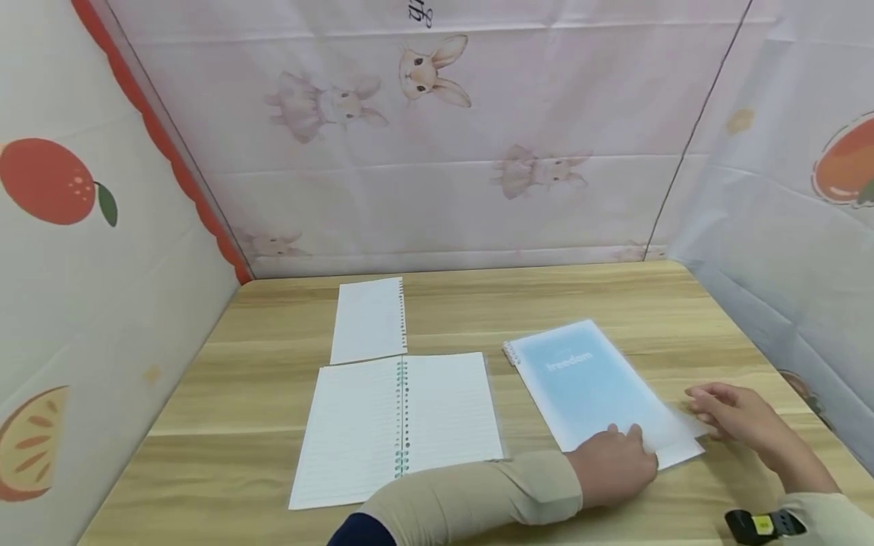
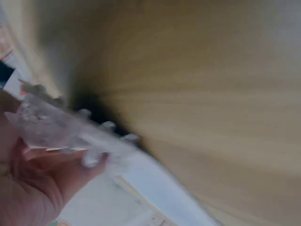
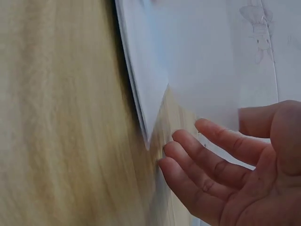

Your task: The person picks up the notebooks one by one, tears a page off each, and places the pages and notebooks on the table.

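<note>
A spiral notebook (image 1: 580,387) with a pale blue "freedom" cover lies at an angle on the right of the table. My left hand (image 1: 612,464) grips its near left edge; in the left wrist view the fingers (image 2: 75,174) curl at a clear, knobbed strip (image 2: 70,125), blurred. At the near right corner, my right hand (image 1: 740,421) pinches the lifted corner of a clear cover sheet (image 3: 211,89) between thumb and index finger. The other right fingers (image 3: 207,160) spread below it. White pages (image 3: 150,108) lie beneath the sheet.
An open lined notebook (image 1: 451,409) lies left of the blue one, its left page partly bordered by my left sleeve (image 1: 478,493). Behind it is a loose white sheet (image 1: 367,322) with a punched edge. Printed cloth walls (image 1: 437,212) enclose the wooden table (image 1: 232,394).
</note>
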`<action>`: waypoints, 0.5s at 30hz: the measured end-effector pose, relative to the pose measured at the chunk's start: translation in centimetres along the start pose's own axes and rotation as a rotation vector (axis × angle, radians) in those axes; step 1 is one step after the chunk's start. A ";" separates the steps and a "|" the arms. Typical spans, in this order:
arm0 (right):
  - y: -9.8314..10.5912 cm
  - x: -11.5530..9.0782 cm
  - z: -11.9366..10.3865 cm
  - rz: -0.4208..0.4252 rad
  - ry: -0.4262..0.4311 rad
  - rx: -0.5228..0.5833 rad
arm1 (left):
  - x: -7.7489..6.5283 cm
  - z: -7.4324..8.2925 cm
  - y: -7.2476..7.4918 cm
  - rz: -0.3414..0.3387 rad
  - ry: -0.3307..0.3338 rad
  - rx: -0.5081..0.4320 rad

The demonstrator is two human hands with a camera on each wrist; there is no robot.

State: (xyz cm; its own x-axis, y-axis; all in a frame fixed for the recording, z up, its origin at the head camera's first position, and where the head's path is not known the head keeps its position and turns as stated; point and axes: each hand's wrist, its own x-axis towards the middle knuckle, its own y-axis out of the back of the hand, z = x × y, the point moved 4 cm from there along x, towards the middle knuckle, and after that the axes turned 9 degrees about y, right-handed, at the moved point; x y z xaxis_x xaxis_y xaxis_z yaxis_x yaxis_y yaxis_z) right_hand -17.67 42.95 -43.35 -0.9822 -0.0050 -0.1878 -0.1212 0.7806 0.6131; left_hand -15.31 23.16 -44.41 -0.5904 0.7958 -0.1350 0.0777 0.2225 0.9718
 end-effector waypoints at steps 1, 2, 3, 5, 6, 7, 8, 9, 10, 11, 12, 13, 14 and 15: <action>-0.2 0.0 0.0 -0.006 -0.009 0.021 | -0.2 0.1 0.1 0.073 -0.057 0.111; -0.3 0.1 -0.1 -0.014 -0.015 0.045 | -0.4 0.0 0.1 0.108 -0.061 0.131; -0.5 0.1 -0.1 -0.025 -0.013 0.065 | -0.6 -0.1 0.1 0.131 -0.060 0.138; -0.9 0.1 -0.3 -0.046 -0.014 0.088 | -0.7 -0.1 0.1 0.156 -0.046 0.127; -1.0 0.1 -0.3 -0.058 -0.012 0.096 | -0.7 -0.1 0.0 0.175 -0.042 0.121; -1.1 0.2 -0.4 -0.069 -0.014 0.101 | -0.6 -0.1 0.0 0.184 -0.037 0.115; -1.2 0.2 -0.5 -0.078 -0.013 0.106 | -0.6 -0.1 -0.1 0.192 -0.030 0.107; -1.3 0.3 -0.5 -0.081 -0.013 0.106 | -0.6 -0.1 -0.2 0.195 -0.022 0.100; -1.4 0.3 -0.6 -0.085 -0.016 0.104 | -0.6 -0.1 -0.2 0.193 -0.014 0.092; -1.3 0.3 -0.7 -0.086 -0.019 0.092 | -0.6 -0.1 -0.2 0.192 -0.007 0.083; -1.3 0.4 -0.7 -0.086 -0.020 0.078 | -0.6 -0.2 -0.2 0.191 -0.001 0.079; -1.3 0.4 -0.8 -0.085 -0.021 0.069 | -0.6 -0.2 -0.1 0.186 0.001 0.076; -1.3 0.3 -0.8 -0.088 -0.014 0.061 | -0.6 -0.3 0.0 0.182 0.005 0.066; -1.2 0.3 -0.9 -0.092 -0.014 0.063 | -0.7 -0.4 0.1 0.184 0.005 0.052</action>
State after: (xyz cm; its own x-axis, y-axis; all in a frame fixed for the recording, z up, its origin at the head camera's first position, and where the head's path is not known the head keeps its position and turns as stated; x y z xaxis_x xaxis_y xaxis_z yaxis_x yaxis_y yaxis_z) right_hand -17.93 41.42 -43.48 -0.9652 -0.0696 -0.2519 -0.2007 0.8149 0.5438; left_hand -15.24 22.43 -44.14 -0.5663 0.8230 0.0452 0.2263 0.1025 0.9687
